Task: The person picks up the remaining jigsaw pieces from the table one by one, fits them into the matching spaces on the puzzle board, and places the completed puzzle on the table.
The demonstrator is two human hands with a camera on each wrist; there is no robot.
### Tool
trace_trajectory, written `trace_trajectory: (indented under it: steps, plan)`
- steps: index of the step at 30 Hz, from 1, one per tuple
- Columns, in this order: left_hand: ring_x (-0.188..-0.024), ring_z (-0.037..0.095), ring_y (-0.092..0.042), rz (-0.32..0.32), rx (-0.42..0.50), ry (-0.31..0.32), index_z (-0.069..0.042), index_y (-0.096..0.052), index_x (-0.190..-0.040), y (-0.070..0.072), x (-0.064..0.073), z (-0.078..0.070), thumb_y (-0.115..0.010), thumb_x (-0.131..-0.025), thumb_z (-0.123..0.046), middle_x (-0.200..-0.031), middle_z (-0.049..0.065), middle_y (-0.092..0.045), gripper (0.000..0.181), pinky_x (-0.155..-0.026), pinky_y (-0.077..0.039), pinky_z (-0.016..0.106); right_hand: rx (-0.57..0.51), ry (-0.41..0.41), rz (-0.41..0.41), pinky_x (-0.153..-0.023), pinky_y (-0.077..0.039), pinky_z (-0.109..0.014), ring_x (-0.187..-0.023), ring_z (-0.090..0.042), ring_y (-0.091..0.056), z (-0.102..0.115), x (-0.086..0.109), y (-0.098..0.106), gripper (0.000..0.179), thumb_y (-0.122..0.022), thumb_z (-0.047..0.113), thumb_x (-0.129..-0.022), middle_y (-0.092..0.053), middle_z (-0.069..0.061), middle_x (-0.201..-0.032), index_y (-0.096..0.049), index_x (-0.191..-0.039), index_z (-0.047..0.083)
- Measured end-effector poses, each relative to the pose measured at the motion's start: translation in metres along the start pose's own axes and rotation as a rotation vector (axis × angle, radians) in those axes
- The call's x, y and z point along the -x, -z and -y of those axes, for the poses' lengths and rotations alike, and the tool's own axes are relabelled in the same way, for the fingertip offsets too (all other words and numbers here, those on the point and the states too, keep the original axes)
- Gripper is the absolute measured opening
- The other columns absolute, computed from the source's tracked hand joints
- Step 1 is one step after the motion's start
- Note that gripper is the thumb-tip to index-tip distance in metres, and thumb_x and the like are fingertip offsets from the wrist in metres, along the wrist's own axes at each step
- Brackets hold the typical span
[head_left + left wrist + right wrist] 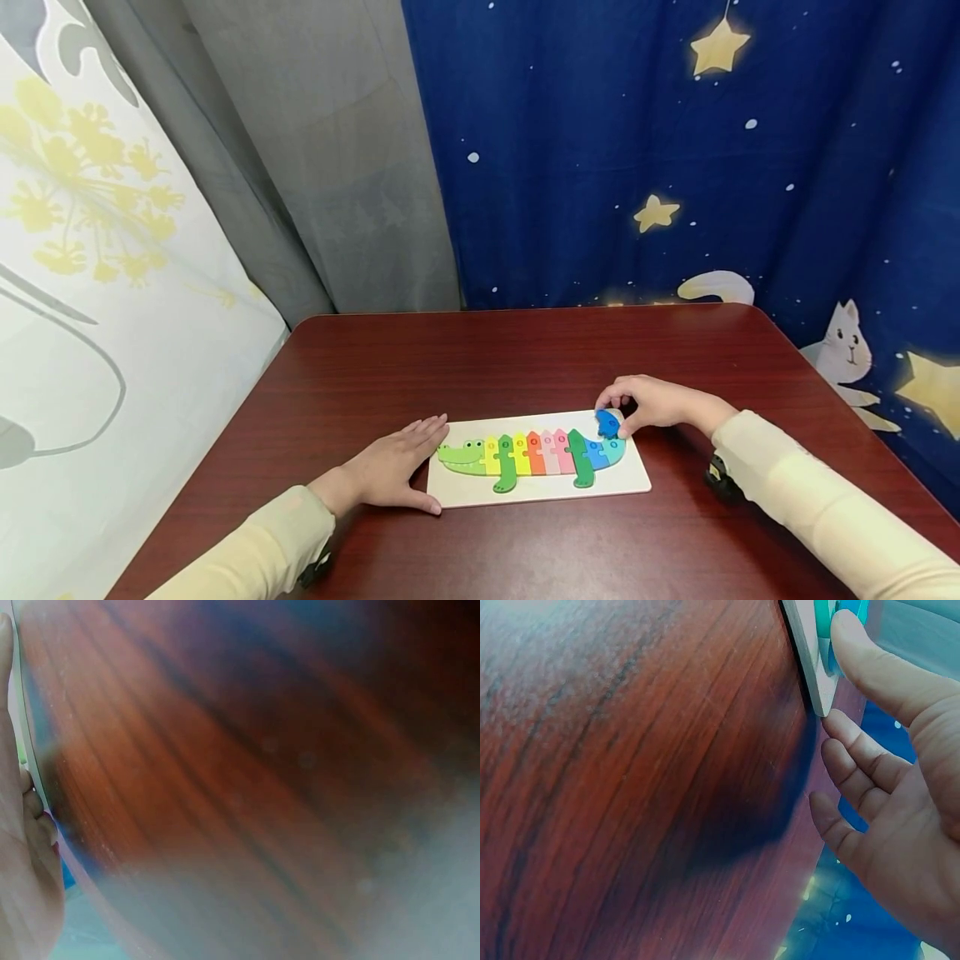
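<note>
A wooden crocodile puzzle board (465, 493) lies on the table with its colourful numbered pieces forming the animal's body. The green head piece (461, 457) sits at the left end and a light blue piece (614, 451) at the right. My left hand (393, 467) rests flat at the board's left edge, fingers straight and thumb at the near corner. At the far right corner, my right hand (651, 402) pinches the dark blue tail piece (607, 423) between thumb and fingers. That piece sits tilted over the tail area. In the right wrist view, the thumb (866, 656) presses on the blue piece.
The dark red wooden table (360, 358) extends around the board. Behind it hang a grey curtain (330, 167) and a blue star-patterned curtain (570, 167). White patterned fabric (150, 333) hangs along the left side.
</note>
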State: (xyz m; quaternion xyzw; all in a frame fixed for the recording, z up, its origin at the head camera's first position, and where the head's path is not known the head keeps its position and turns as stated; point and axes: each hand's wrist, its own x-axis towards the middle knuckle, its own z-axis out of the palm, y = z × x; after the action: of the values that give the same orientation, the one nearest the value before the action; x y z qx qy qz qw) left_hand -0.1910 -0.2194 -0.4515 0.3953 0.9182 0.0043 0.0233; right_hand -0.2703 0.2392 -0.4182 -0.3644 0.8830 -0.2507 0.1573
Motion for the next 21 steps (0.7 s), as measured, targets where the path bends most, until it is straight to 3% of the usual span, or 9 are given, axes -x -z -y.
trace_trajectory:
  steps: [7, 13, 21]
  plan:
    - [-0.146, 0.022, -0.014, 0.002, -0.007, -0.003, -0.002, -0.020, -0.154, -0.0003, -0.0001, 0.0003, -0.044, -0.076, -0.085, -0.160, 0.013, -0.015, 0.116, -0.117, -0.018, 0.036, -0.014, -0.044, 0.009, -0.088, -0.045, -0.045, -0.096, -0.022, -0.051, 0.0005, 0.0007, -0.0009, 0.035, -0.080, 0.019, -0.081, -0.057, 0.003, -0.100, -0.069, -0.114, 0.020]
    - [-0.146, 0.022, -0.014, 0.007, 0.002, 0.000, -0.002, -0.019, -0.154, 0.0002, -0.0002, -0.0005, -0.044, -0.076, -0.085, -0.161, 0.012, -0.014, 0.116, -0.117, -0.017, 0.036, -0.016, -0.063, -0.036, -0.083, -0.046, -0.040, -0.094, -0.022, -0.050, 0.0001, 0.0018, -0.0037, 0.042, -0.084, 0.031, -0.076, -0.056, 0.002, -0.097, -0.068, -0.111, 0.015]
    - [-0.146, 0.023, -0.015, 0.000, 0.001, -0.005, -0.002, -0.020, -0.154, 0.0009, -0.0002, 0.0000, -0.044, -0.076, -0.084, -0.160, 0.013, -0.015, 0.116, -0.117, -0.019, 0.037, 0.018, -0.032, -0.091, -0.082, -0.047, -0.037, -0.093, -0.020, -0.051, -0.0015, 0.0008, -0.0098, 0.043, -0.083, 0.040, -0.076, -0.057, 0.003, -0.098, -0.067, -0.106, 0.013]
